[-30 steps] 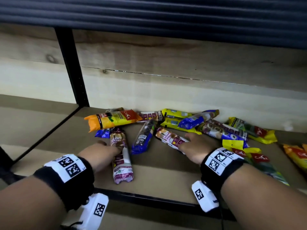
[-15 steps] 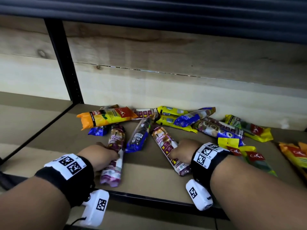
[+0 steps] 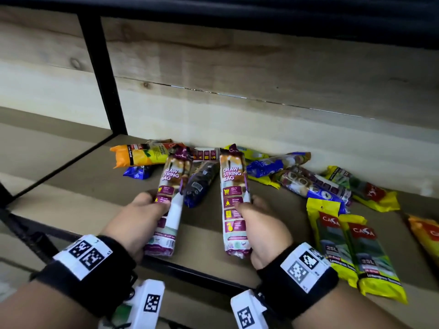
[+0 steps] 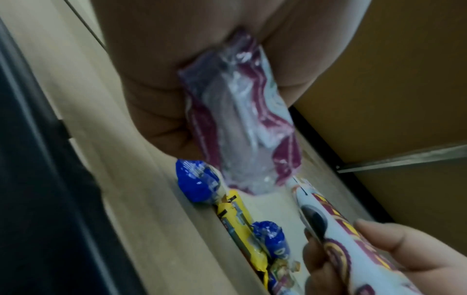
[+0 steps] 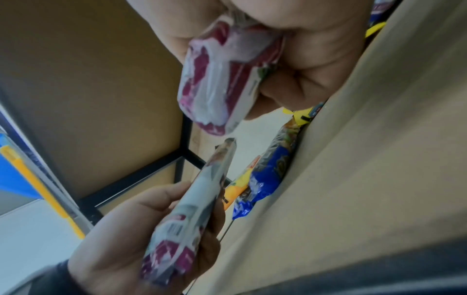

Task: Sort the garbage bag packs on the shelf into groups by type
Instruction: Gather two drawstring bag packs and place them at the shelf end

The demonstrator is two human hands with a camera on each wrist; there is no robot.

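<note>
My left hand (image 3: 145, 217) grips a purple-and-white "Draw String Bag" pack (image 3: 169, 198), lifted off the shelf and tilted upward. A second identical pack (image 3: 234, 198) is held the same way by my right hand (image 3: 259, 224). In the left wrist view the left pack (image 4: 240, 119) runs out from the palm, and the right hand's pack (image 4: 353, 239) shows at the lower right. The right wrist view has its own pack (image 5: 222, 79) near the top and the left hand's pack (image 5: 192, 219) below. Several other packs lie on the shelf: orange (image 3: 140, 156), blue (image 3: 268, 166), dark blue (image 3: 200, 184).
Two yellow Casa packs (image 3: 351, 248) lie side by side at the right front of the brown shelf (image 3: 71, 200). More yellow and orange packs (image 3: 370, 193) sit toward the back right. A black upright post (image 3: 102, 74) divides the shelf on the left; a wooden back wall stands behind.
Both hands have picked the two draw string packs up off the shelf and raised them side by side. One second ago they lay flat under the hands.
</note>
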